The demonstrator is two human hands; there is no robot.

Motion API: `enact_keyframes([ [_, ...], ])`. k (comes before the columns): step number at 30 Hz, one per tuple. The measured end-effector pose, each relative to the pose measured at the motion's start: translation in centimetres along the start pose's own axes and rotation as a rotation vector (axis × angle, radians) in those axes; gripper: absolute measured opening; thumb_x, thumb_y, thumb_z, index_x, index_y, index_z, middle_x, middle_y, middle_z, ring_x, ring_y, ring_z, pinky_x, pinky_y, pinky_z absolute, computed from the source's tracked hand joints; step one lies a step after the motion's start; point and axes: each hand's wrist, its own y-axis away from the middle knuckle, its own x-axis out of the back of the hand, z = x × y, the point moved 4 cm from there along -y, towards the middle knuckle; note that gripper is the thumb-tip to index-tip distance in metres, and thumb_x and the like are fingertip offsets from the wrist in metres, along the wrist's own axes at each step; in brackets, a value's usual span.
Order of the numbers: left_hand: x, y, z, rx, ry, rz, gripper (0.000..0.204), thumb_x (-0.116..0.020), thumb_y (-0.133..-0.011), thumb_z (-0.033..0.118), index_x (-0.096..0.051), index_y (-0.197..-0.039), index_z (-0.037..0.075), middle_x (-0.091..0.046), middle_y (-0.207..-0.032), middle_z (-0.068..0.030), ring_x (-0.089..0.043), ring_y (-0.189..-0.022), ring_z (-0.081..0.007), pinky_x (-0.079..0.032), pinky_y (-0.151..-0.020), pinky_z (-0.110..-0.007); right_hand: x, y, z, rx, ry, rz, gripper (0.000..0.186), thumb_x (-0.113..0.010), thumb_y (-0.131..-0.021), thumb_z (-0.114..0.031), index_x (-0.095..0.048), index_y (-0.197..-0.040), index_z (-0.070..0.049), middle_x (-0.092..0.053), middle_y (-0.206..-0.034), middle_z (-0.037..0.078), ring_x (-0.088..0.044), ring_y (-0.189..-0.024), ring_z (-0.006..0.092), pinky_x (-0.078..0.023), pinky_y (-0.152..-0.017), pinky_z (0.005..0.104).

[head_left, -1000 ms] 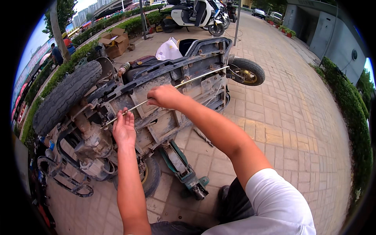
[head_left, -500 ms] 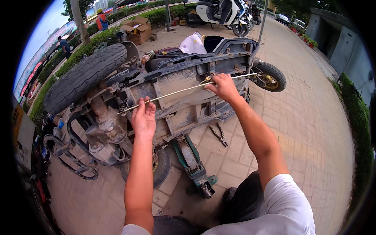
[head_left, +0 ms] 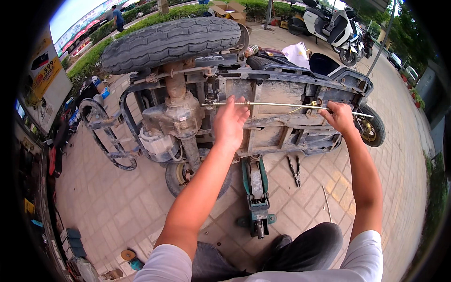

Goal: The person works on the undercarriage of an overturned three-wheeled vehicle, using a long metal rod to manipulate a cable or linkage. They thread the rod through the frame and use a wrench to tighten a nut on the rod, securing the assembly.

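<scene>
A dirty three-wheeled scooter lies on its side, its underside (head_left: 272, 91) facing me, with a large rear tire (head_left: 170, 43) uppermost at the left. A long thin metal rod (head_left: 277, 105) runs across the frame from the rusty axle housing (head_left: 174, 117) toward the small front wheel (head_left: 373, 131). My left hand (head_left: 231, 121) has its fingers curled loosely at the rod's left part, by a small nut. My right hand (head_left: 338, 117) grips the rod toward its right end. Below stands a green floor jack (head_left: 257, 207), with pliers (head_left: 295, 171) beside it on the paving.
A thin rod (head_left: 327, 204) lies on the paving. At the left are a sign board (head_left: 44, 75) and tool boxes (head_left: 71, 244). A cardboard box (head_left: 228, 10), parked white scooter (head_left: 329, 26), pole (head_left: 381, 42) and a person in blue (head_left: 117, 18) are behind.
My view has swung left. My right hand has slid rightward along the rod, away from my left hand, which stays near the rod's left part.
</scene>
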Motion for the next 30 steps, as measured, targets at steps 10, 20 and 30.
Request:
enact_keyframes([
  [10,2.1,0.8,1.5,0.070,0.276,0.000,0.021,-0.056,-0.094,0.019,-0.060,-0.113,0.010,-0.064,-0.118,-0.0056,-0.059,-0.102,-0.0178,-0.045,-0.101,-0.037,0.8,-1.1,0.4,-0.011,-0.034,0.111,0.045,-0.072,-0.082,-0.041,-0.053,-0.069,-0.002,-0.054,-0.067,0.015,-0.055,-0.066,0.0380,-0.043,-0.059,0.0445],
  [20,1.8,0.6,0.6,0.079,0.342,-0.015,0.019,-0.057,-0.098,0.028,-0.060,-0.112,0.016,-0.063,-0.118,-0.0046,-0.059,-0.102,-0.0173,-0.047,-0.099,-0.038,1.2,-0.6,0.8,-0.057,-0.132,-0.002,0.044,-0.073,-0.082,-0.039,-0.054,-0.070,-0.001,-0.052,-0.065,0.017,-0.053,-0.063,0.0388,-0.042,-0.056,0.0430],
  [30,1.8,0.9,0.9,0.033,0.276,0.085,0.019,-0.057,-0.094,0.023,-0.061,-0.110,0.013,-0.065,-0.114,-0.0050,-0.059,-0.098,-0.0186,-0.047,-0.098,-0.037,1.7,0.5,0.3,0.010,-0.055,0.126,0.043,-0.073,-0.082,-0.037,-0.052,-0.068,-0.003,-0.052,-0.064,0.014,-0.054,-0.062,0.0359,-0.042,-0.055,0.0425],
])
